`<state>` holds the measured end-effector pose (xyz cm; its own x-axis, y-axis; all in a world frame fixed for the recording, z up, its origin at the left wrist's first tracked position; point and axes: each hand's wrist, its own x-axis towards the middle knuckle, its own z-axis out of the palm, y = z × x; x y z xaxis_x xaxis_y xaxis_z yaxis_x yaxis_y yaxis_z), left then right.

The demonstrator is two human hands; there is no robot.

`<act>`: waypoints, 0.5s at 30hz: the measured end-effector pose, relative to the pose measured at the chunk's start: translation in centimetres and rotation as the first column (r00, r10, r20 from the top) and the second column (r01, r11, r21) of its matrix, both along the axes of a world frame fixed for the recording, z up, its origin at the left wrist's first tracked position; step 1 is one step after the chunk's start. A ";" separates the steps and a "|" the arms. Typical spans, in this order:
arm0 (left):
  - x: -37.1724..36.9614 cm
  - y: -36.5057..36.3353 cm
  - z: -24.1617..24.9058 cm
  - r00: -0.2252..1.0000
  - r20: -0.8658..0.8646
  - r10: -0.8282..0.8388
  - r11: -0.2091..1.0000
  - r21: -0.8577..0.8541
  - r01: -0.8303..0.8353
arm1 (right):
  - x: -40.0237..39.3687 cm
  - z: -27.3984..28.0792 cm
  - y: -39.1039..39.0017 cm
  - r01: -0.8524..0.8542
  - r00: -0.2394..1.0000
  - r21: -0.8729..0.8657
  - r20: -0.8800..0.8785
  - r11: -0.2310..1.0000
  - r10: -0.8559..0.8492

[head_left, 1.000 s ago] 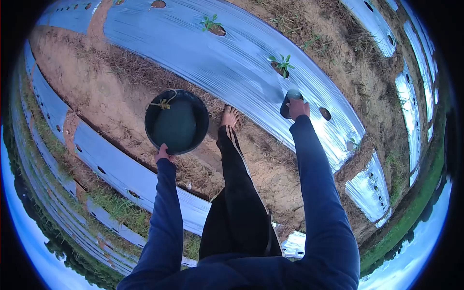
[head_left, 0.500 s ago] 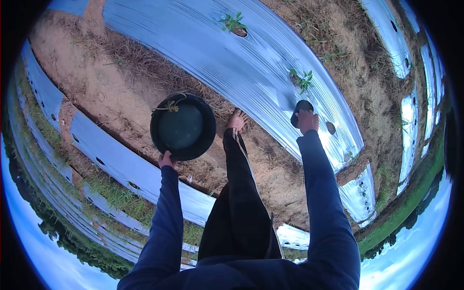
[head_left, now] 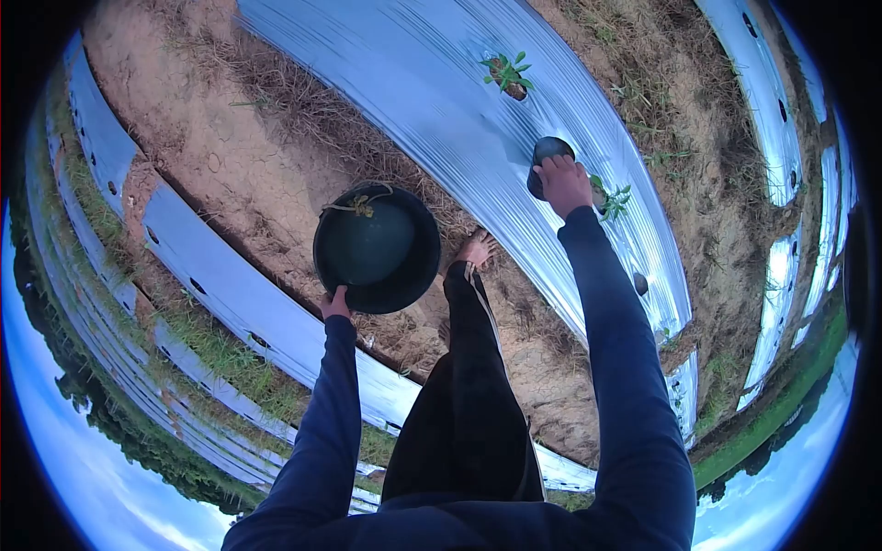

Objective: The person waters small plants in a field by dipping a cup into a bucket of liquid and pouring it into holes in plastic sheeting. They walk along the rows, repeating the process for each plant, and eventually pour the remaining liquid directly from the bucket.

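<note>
My left hand (head_left: 336, 303) is closed on the near rim of a round dark bucket (head_left: 421, 241), held over the bare soil. A knotted yellowish cord (head_left: 360, 206) is at the bucket's far rim; its inside looks dark green, and I cannot make out any contents. My right hand (head_left: 563, 184) grips a small dark cup-like container (head_left: 551, 149) above the plastic-covered bed. Just right of that hand, a leafy seedling (head_left: 614, 200) grows from a hole in the plastic. A second seedling (head_left: 507, 73) stands farther along the bed.
Silvery plastic mulch (head_left: 404, 64) covers the raised bed, with another hole (head_left: 640, 283) near its right end. My bare foot (head_left: 475, 248) is on the dirt path (head_left: 248, 165) beside the bed. More plastic-covered rows (head_left: 220, 285) run left and right, with grass between them.
My right hand has moved the dark container up and left along the bed, past the nearer seedling. The bucket, still in my left hand, and my foot appear slightly farther right as the view shifts.
</note>
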<state>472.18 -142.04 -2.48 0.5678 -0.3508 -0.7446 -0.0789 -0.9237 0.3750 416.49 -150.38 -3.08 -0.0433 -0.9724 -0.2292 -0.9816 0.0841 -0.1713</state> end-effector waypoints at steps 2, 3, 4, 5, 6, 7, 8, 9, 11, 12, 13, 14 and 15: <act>-0.5 0.0 0.0 1.000 0.001 0.020 1.000 -0.004 -0.020 | 0.6 -0.2 -3.3 0.007 1.000 0.076 -0.001 0.997 -0.007; -0.7 0.2 0.0 1.000 0.000 0.031 1.000 -0.005 -0.031 | 0.9 -0.4 -4.6 -0.002 1.000 0.101 -0.018 0.995 0.004; -1.0 0.6 -0.1 0.994 -0.058 0.090 0.995 -0.043 -0.093 | 1.2 -0.5 -5.7 -0.008 0.999 0.128 -0.035 0.992 0.013; -1.2 0.7 -0.2 0.995 -0.050 0.091 0.995 -0.034 -0.092 | 1.4 -0.5 -6.6 -0.012 0.998 0.156 -0.054 0.988 0.021; -1.9 0.6 0.4 0.995 -0.041 0.091 0.995 -0.024 -0.092 | 1.6 -0.4 -7.4 -0.022 0.996 0.154 -0.081 0.988 0.035; -2.2 0.8 0.5 0.995 -0.033 0.094 0.995 -0.015 -0.095 | 1.8 -0.3 -7.9 -0.023 0.996 0.173 -0.083 0.985 0.038; -2.7 0.7 0.5 0.986 -0.053 0.158 0.985 -0.061 -0.161 | 1.7 -0.1 -8.5 -0.025 0.995 0.189 -0.087 0.982 0.042; -2.3 1.1 0.0 0.983 -0.088 0.159 0.983 -0.081 -0.166 | 1.7 0.1 -8.8 -0.028 0.995 0.207 -0.090 0.978 0.047; -1.4 1.4 -1.1 0.976 -0.154 0.155 0.977 -0.126 -0.175 | 1.9 0.6 -9.5 -0.027 0.994 0.214 -0.096 0.976 0.049; -2.2 0.3 0.4 0.967 -0.178 0.183 0.974 -0.099 -0.202 | 2.0 1.0 -9.6 -0.023 0.994 0.225 -0.097 0.974 0.046; -2.3 0.0 0.5 0.958 -0.192 0.211 0.968 -0.096 -0.232 | 2.1 1.3 -9.7 -0.016 0.994 0.234 -0.098 0.972 0.040; -2.2 -0.3 0.6 0.949 -0.207 0.236 0.961 -0.095 -0.260 | 2.2 1.8 -9.7 -0.011 0.995 0.225 -0.096 0.974 0.034; -1.9 -0.6 0.5 0.940 -0.223 0.258 0.954 -0.095 -0.285 | 2.5 2.1 -9.5 -0.004 0.995 0.215 -0.094 0.977 0.025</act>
